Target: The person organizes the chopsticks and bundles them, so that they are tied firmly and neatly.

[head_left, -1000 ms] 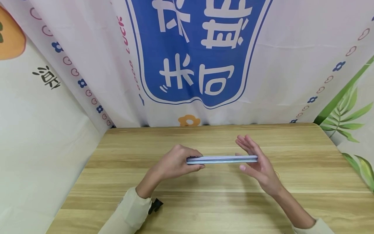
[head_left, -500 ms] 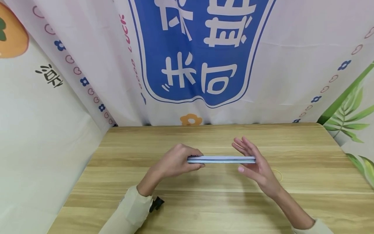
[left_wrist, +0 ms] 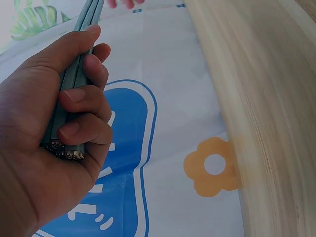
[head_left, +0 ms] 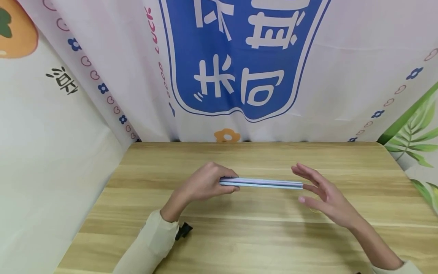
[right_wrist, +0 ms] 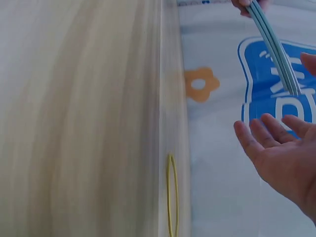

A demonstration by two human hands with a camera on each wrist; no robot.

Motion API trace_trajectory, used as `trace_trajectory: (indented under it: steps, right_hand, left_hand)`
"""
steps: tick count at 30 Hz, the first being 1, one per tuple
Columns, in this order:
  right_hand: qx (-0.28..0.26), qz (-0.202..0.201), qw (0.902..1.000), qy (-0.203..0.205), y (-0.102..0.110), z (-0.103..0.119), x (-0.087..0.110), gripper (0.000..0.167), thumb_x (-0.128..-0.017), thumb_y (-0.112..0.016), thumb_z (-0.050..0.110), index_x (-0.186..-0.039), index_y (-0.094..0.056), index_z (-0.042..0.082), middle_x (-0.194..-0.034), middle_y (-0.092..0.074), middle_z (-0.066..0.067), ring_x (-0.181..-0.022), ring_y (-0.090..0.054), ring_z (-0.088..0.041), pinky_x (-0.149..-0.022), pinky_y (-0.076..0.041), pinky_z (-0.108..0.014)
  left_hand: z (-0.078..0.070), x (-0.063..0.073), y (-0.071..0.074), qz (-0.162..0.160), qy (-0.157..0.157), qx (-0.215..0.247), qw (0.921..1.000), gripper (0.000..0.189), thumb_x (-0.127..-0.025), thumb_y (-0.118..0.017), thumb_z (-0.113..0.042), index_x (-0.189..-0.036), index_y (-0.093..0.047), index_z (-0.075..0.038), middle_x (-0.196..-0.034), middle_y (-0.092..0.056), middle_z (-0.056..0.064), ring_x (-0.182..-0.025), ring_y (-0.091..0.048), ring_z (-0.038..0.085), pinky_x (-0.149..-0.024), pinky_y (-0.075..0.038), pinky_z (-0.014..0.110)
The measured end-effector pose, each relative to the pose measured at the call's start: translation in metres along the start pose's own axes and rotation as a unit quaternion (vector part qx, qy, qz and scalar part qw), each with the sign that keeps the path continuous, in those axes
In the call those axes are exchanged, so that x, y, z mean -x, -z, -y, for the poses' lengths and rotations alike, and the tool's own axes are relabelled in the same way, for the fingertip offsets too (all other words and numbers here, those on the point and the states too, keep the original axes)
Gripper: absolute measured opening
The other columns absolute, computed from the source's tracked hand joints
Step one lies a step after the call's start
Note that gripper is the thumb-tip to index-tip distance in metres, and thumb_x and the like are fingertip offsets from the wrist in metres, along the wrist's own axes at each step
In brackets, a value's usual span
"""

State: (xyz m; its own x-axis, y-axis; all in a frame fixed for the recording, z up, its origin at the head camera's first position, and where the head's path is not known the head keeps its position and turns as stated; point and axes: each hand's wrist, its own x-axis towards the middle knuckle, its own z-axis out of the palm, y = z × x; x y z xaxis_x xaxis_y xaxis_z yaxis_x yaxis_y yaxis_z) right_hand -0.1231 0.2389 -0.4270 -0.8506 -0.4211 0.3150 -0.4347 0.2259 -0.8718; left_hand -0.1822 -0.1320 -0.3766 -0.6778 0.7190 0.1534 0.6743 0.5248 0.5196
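Observation:
My left hand [head_left: 205, 182] grips a bundle of slim, pale blue, pencil-like sticks [head_left: 268, 183] by its left end and holds it level above the wooden table. In the left wrist view, the fingers curl round the sticks [left_wrist: 74, 79], whose near ends look dark and speckled. My right hand [head_left: 328, 196] is beside the bundle's right end, fingers spread and thumb apart. The right wrist view has the open palm [right_wrist: 289, 158] below the free ends of the sticks [right_wrist: 276, 47], with a gap between them. A thin yellow rubber band [right_wrist: 168, 192] lies on the table.
The light wooden table [head_left: 253, 243] extends under both hands. Behind it hangs a white curtain with a large blue panel [head_left: 239, 95] and an orange flower. A small black object [head_left: 184, 231] sits by my left sleeve.
My right hand has moved right, off the end of the bundle that it was around before. The bundle now slants slightly down to the right. My left hand keeps its grip.

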Motion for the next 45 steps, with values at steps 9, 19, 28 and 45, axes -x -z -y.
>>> trace_trajectory:
  steps: [9,19,28,45]
  right_hand:
    - [0.118,-0.007,0.9929,-0.018,0.034,-0.016,0.023,0.073,-0.093,-0.079,-0.003,-0.159,-0.05,0.01,-0.157,-0.054,0.016,-0.142,-0.046,0.013,-0.108,-0.044,-0.008]
    - [0.241,0.011,0.9701,-0.03,0.049,-0.034,0.033,0.06,-0.089,-0.088,0.013,-0.144,-0.065,0.006,-0.143,-0.067,-0.014,-0.129,-0.047,0.019,-0.103,-0.041,-0.003]
    - [0.291,0.015,0.9561,-0.03,0.054,-0.042,0.033,0.06,-0.085,-0.092,0.017,-0.14,-0.069,0.01,-0.138,-0.072,-0.01,-0.125,-0.059,0.005,-0.099,-0.052,-0.013]
    - [0.356,0.039,0.9335,-0.016,0.057,-0.06,0.025,0.039,-0.086,-0.091,0.013,-0.122,-0.08,0.019,-0.118,-0.08,0.004,-0.108,-0.073,-0.014,-0.089,-0.061,-0.032]
  left_hand:
    - [-0.003,-0.003,0.001,0.008,0.001,-0.008,0.9999,0.018,-0.094,-0.085,-0.022,-0.108,-0.084,-0.011,-0.092,-0.081,-0.002,-0.067,-0.059,0.0,-0.062,-0.052,0.016]
    - [-0.003,0.0,0.001,0.0,-0.001,-0.005,1.0,0.017,-0.094,-0.085,-0.022,-0.107,-0.084,-0.011,-0.091,-0.08,-0.003,-0.066,-0.058,-0.001,-0.062,-0.052,0.016]
    - [-0.003,-0.001,0.0,0.006,0.009,-0.004,0.9999,0.017,-0.095,-0.085,-0.023,-0.108,-0.084,-0.012,-0.092,-0.08,-0.005,-0.067,-0.059,0.001,-0.062,-0.051,0.017]
    - [-0.005,-0.003,-0.002,0.011,0.01,-0.006,0.9999,0.017,-0.094,-0.086,-0.023,-0.108,-0.084,-0.012,-0.092,-0.08,-0.004,-0.067,-0.06,0.001,-0.062,-0.053,0.017]
